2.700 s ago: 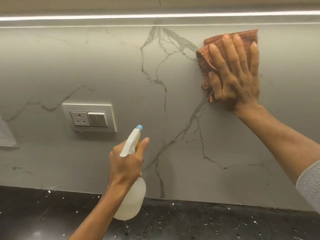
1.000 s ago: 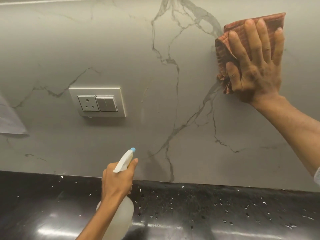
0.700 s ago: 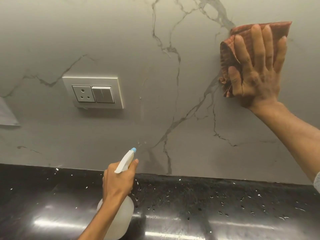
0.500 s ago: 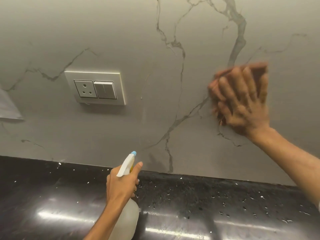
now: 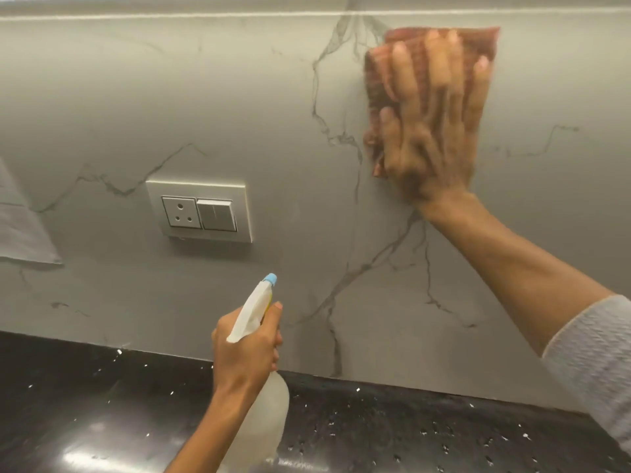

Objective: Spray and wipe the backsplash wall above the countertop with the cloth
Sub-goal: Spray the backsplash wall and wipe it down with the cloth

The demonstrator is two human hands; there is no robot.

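The right hand (image 5: 433,131) lies flat on a reddish-brown checked cloth (image 5: 375,76) and presses it against the grey marble-veined backsplash wall (image 5: 239,97), high up, close under the pale strip at the wall's top edge. The fingers (image 5: 440,63) are straight and slightly spread, pointing upward. The cloth sits under the palm and fingers and shows past the fingertips at the top and along both sides, widest beside the thumb. Hand and cloth are blurred, so the fold of the cloth cannot be told. A light grey knitted sleeve (image 5: 594,353) covers the upper forearm.

Lower down, the left hand (image 5: 246,356) grips the neck of a translucent spray bottle (image 5: 269,414) — fingers curled round it, the forefinger raised beside the white spray head. The blue nozzle tip (image 5: 270,278) points up at the wall, well below the cloth and to its left. The bottle's body hangs over the black speckled countertop (image 5: 426,435).

A socket-and-switch plate (image 5: 199,211) is set in the wall left of the cloth and lower — and a pale sheet (image 5: 20,230) shows at the left edge.
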